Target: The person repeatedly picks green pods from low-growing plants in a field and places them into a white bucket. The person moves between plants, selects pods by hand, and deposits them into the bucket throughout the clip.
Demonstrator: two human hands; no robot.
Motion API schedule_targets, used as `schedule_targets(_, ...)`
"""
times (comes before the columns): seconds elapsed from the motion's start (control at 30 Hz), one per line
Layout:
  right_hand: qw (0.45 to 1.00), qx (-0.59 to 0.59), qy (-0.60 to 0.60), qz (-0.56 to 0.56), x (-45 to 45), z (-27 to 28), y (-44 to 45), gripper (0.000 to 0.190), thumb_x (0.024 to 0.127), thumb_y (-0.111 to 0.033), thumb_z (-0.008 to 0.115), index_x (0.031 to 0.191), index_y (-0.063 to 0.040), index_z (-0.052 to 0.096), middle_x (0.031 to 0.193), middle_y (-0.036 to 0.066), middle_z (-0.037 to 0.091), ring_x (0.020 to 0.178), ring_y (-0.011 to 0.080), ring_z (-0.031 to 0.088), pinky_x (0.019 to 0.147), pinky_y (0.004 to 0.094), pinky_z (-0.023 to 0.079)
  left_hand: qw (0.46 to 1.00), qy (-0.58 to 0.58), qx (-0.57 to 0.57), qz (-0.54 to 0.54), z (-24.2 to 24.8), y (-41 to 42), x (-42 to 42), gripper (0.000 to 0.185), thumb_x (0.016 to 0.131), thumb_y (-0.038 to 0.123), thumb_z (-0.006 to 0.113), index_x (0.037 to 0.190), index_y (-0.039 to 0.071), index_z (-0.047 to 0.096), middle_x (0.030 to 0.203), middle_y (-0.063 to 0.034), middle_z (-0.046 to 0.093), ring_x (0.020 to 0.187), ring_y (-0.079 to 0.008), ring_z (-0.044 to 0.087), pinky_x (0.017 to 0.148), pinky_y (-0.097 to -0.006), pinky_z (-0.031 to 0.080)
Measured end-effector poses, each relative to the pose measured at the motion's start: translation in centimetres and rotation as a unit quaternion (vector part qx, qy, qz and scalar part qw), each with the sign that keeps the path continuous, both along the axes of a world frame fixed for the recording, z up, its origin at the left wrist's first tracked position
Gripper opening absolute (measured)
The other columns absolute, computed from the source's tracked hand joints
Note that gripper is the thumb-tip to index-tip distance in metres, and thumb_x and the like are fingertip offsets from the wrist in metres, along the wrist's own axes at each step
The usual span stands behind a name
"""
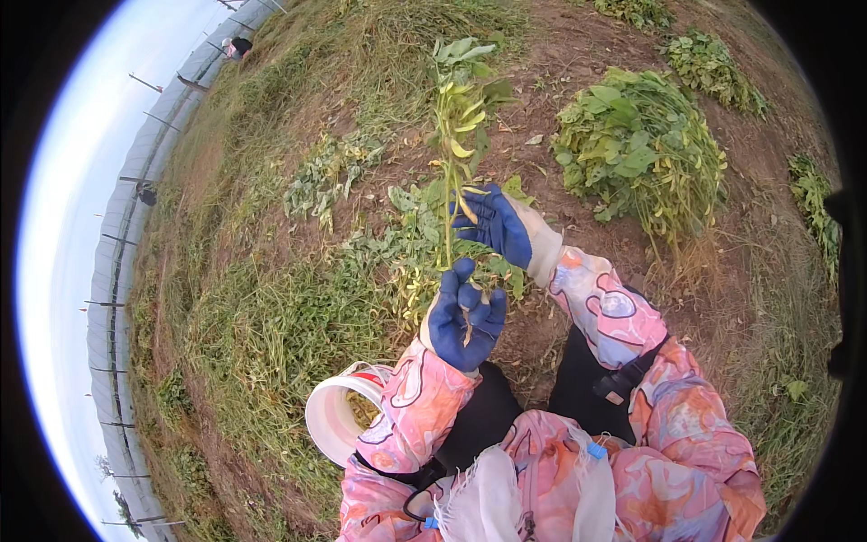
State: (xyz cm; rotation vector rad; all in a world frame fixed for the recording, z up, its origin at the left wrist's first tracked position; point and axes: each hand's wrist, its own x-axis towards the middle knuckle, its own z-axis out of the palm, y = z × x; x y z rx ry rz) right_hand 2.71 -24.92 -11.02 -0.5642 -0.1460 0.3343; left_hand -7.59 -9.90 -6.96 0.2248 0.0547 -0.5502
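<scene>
My left hand (467,315), in a blue-coated work glove, grips the lower stem of an uprooted bean plant (450,146). The plant stands upright above the fist, with yellow-green pods along the stem and leaves at its top. My right hand (494,227), gloved alike, is beside the stem a little higher, its fingers curled around hanging pods; whether they grip a pod I cannot tell. A white plastic bucket (332,420) is beside my left forearm, with yellowish pods partly visible inside.
A big heap of leafy bean plants (637,149) lies on the soil to the right, with smaller heaps (714,71) beyond. Cut greenery (291,325) covers the ground at left. Another person (237,47) is far off at upper left, near a long plastic-covered greenhouse (112,332).
</scene>
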Motion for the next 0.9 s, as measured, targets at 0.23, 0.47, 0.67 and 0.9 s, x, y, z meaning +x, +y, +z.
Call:
schedule_targets(0.23, 0.994, 0.075, -0.065, 0.045, -1.6, 1.8, -2.9, 0.045, 0.092, -0.03, 0.054, 0.126, -0.001, 0.047, 0.096, 0.007, 0.062, 0.082, 0.0123, 0.06, 0.07, 0.0227, 0.05, 0.997, -0.037, -0.034, -0.057, -2.1, -3.5, -2.8, 0.026, 0.096, 0.023, 0.042, 0.113, 0.006, 0.053, 0.07, -0.0008, 0.053, 0.056, -0.0146, 0.049, 0.096, -0.035, 0.043)
schedule_targets(0.47, 0.997, -0.045, -0.064, -0.029, -2.0, 1.1, -4.1, 0.04, 0.09, -0.029, 0.057, 0.118, -0.001, 0.054, 0.088, 0.002, 0.058, 0.073, 0.0076, 0.055, 0.062, 0.0192, 0.044, 0.961, -0.032, 0.254, -0.101, -1.6, -4.5, -3.1, 0.039, 0.098, 0.037, 0.038, 0.115, 0.003, 0.048, 0.074, -0.0038, 0.056, 0.065, -0.0182, 0.055, 0.09, -0.0418, 0.045)
schedule_targets(0.67, 0.992, -0.105, -0.073, -0.019, -2.6, 2.1, -4.4, 0.038, 0.09, -0.029, 0.057, 0.116, -0.001, 0.056, 0.088, -0.002, 0.058, 0.066, 0.0033, 0.048, 0.057, 0.0171, 0.037, 0.925, -0.106, 0.338, -0.137, -3.1, -3.4, -1.6, 0.041, 0.096, 0.034, 0.043, 0.112, -0.003, 0.049, 0.086, -0.0112, 0.06, 0.075, -0.0209, 0.059, 0.084, -0.0417, 0.048)
schedule_targets(0.9, 0.977, -0.198, -0.031, -0.078, -2.4, 1.8, -4.1, 0.03, 0.088, -0.025, 0.062, 0.111, -0.006, 0.062, 0.079, -0.008, 0.056, 0.057, 0.0, 0.039, 0.05, 0.0166, 0.028, 0.801, -0.218, 0.557, 0.018, -0.5, -1.7, 2.4, 0.045, 0.081, -0.003, 0.059, 0.124, -0.004, 0.046, 0.105, -0.0074, 0.061, 0.087, -0.0114, 0.059, 0.074, -0.0239, 0.049)
